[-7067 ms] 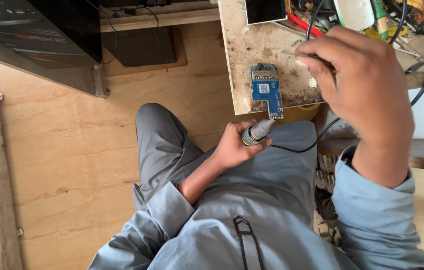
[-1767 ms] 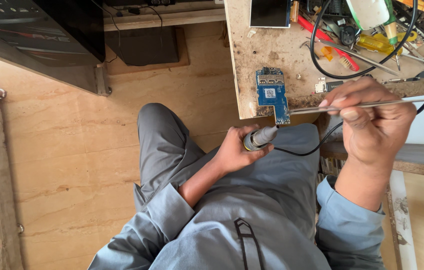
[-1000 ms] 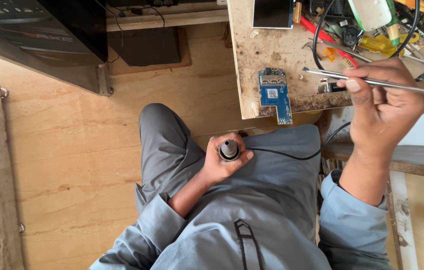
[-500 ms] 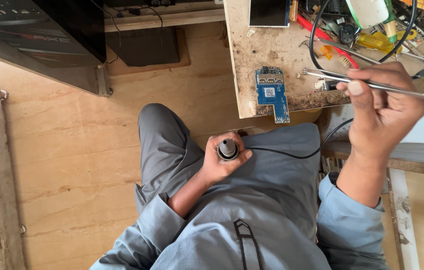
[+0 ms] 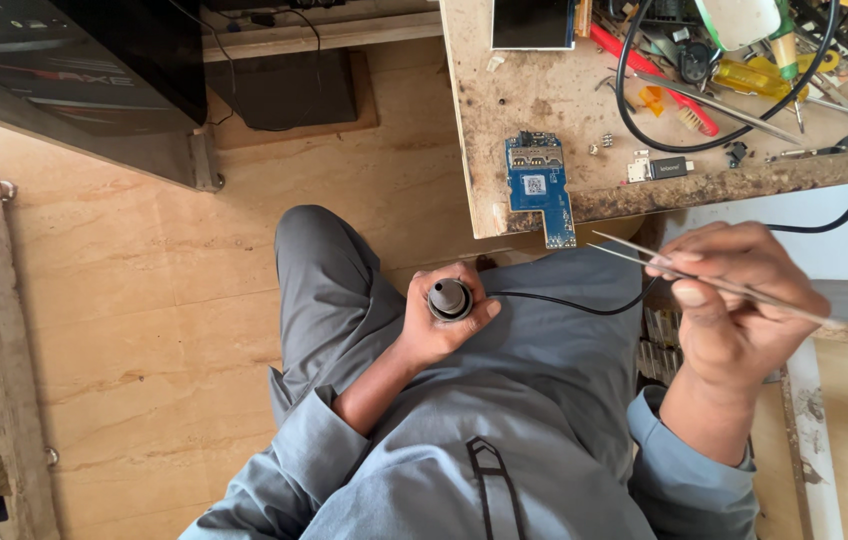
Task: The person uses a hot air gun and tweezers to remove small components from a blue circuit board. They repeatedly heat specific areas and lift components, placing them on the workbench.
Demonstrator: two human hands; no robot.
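Note:
My left hand (image 5: 439,325) rests on my lap and grips a hot air tool handle (image 5: 449,298), its round grey nozzle pointing up at the camera and its black cord running right. My right hand (image 5: 734,305) holds metal tweezers (image 5: 644,255) in front of the bench edge, tips pointing left toward a blue circuit board (image 5: 537,187). The board lies at the near left corner of the worn workbench (image 5: 489,110), its narrow end overhanging the edge.
The bench also carries a dark phone screen (image 5: 534,22), a looped black cable (image 5: 644,110), a red tool, a yellow tool, and small metal parts (image 5: 659,168). A dark cabinet (image 5: 94,70) stands at upper left. Tan tiled floor lies below my grey-clad legs.
My right hand has dropped with the tweezers from over the bench to in front of its edge. Earlier my left hand turned the hot air handle from pointing at the board to nozzle-up on my lap.

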